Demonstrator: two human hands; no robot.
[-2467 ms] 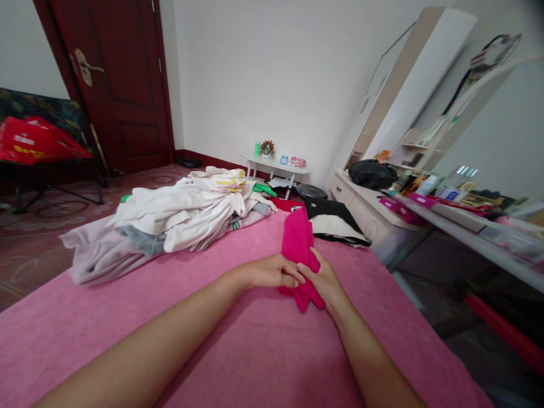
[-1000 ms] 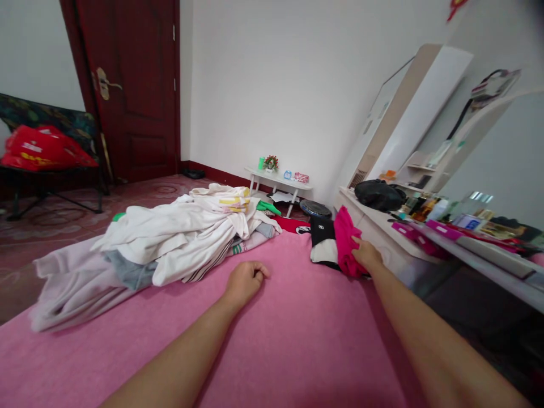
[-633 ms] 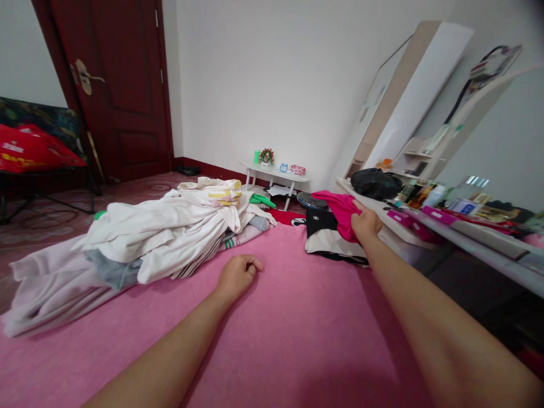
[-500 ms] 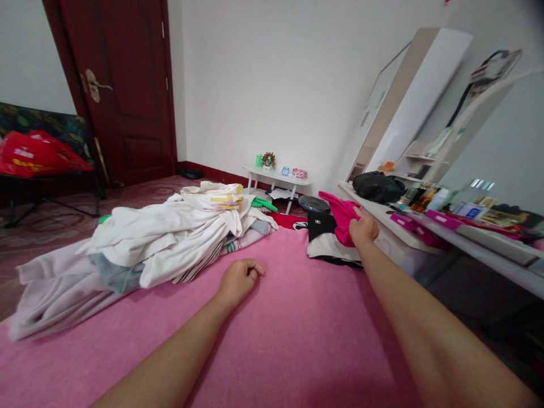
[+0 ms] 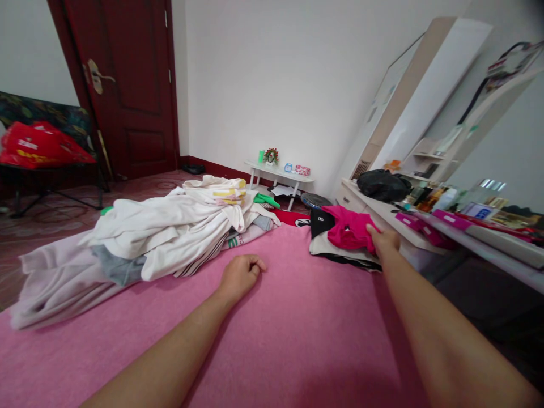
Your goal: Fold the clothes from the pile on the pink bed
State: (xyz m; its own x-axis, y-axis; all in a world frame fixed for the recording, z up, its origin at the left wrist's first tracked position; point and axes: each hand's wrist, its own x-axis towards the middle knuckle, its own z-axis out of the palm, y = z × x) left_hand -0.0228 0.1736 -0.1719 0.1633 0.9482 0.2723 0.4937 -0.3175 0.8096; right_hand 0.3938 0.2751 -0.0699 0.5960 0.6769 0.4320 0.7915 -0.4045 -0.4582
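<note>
My right hand [image 5: 383, 241] reaches to the bed's far right corner and its fingers pinch the near edge of a folded magenta garment [image 5: 349, 228]. That garment lies on top of a folded black and white garment [image 5: 323, 240]. My left hand [image 5: 240, 274] rests on the pink bedspread [image 5: 272, 340] as a loose fist with nothing in it. A heap of white, grey and striped clothes [image 5: 153, 226] is spread across the bed to the left of my left hand.
A white dresser [image 5: 385, 212] with a black bag [image 5: 380, 185], bottles and pink boxes runs along the right side. Beyond the bed stand a small white table [image 5: 280, 171], a dark red door [image 5: 127, 85] and a chair holding a red bag [image 5: 38, 150].
Both hands were folding the magenta garment in front of me. My right hand then carried it to the far right and laid it on the black and white garment. My left hand stayed on the bedspread.
</note>
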